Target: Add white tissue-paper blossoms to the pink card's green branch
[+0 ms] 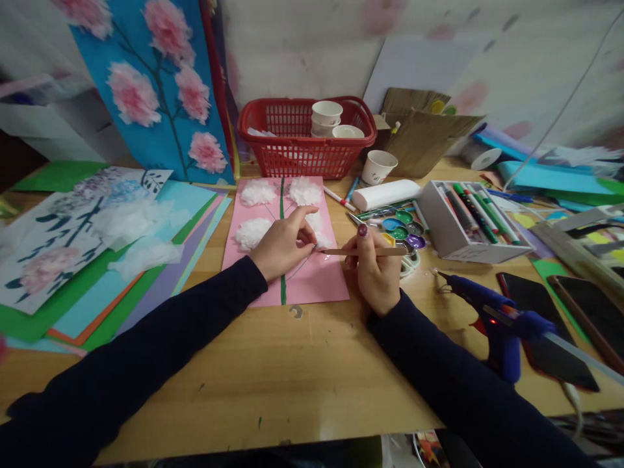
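A pink sheet of paper point(266, 289) lies on the table with a green stem point(283, 286) painted down its middle. White tissue-paper flowers point(252, 233) sit on both sides of the stem, joined by thin drawn lines. My left hand point(285, 244) rests over the sheet's right half, fingers curled and thumb pinching at the edge of a white tissue tuft point(322, 244). Its grip is partly hidden. In my right hand point(377, 270) is a slim wooden pencil point(341, 251), held level, its dark tip touching or close beside the tuft near my left thumb.
Behind the sheet stands a red basket point(307, 156) with paper cups. To the right are a marker box point(475, 224), paint pots point(400, 227), a blue glue gun point(497, 318) with its light on, and phones point(546, 331). Coloured papers point(146, 292) spread left.
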### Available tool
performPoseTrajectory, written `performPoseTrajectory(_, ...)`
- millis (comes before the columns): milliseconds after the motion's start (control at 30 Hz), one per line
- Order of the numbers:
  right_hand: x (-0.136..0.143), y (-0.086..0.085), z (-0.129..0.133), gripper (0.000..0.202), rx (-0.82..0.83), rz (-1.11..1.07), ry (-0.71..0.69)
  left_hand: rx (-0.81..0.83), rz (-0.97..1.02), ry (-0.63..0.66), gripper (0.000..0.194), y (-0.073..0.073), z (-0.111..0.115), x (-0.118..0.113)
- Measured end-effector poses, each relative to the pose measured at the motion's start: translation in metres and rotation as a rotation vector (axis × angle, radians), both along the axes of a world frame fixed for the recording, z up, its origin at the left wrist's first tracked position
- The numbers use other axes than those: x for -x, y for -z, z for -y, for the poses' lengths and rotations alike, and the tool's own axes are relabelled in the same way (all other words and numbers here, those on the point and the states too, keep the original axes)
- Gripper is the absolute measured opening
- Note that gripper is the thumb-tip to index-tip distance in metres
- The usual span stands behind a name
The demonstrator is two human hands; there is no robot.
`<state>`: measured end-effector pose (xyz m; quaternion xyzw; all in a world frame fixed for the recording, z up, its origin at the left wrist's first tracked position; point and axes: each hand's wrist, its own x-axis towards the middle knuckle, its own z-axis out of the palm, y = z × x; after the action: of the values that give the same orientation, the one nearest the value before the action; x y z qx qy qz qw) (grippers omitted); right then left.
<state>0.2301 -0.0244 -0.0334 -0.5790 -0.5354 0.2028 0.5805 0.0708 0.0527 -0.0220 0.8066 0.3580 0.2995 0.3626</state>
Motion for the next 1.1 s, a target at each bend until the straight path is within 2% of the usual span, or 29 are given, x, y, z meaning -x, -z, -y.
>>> performPoseTrajectory(200, -0.001, 0.006, -0.001, 0.041, 0.033, 0.055, -0.028, -0.054, -0.025, 0.007, 0.049, 0.000, 0.000, 0.000)
performPoseTrajectory(433, -0.001, 0.004, -0.002, 0.039, 0.050, 0.138, -0.017, -0.069, -0.039, 0.023, 0.049, -0.002, -0.001, 0.002)
performPoseTrajectory(600, -0.001, -0.003, -0.002, 0.040, 0.072, 0.249, -0.031, -0.135, -0.155, -0.068, 0.059, -0.008, 0.011, 0.021)
performPoseTrajectory(767, -0.001, -0.014, -0.008, 0.039, 0.123, 0.352, -0.062, -0.246, -0.384, -0.005, 0.080, 0.002, 0.021, 0.043)
performPoseTrajectory(933, 0.004, -0.026, -0.021, 0.037, 0.165, 0.452, -0.084, -0.332, -0.493, 0.030, 0.078, 0.008, 0.021, 0.045)
performPoseTrajectory(1100, 0.014, -0.028, -0.034, 0.035, 0.087, 0.554, -0.013, -0.316, -0.495, 0.037, 0.080, 0.007, 0.020, 0.045)
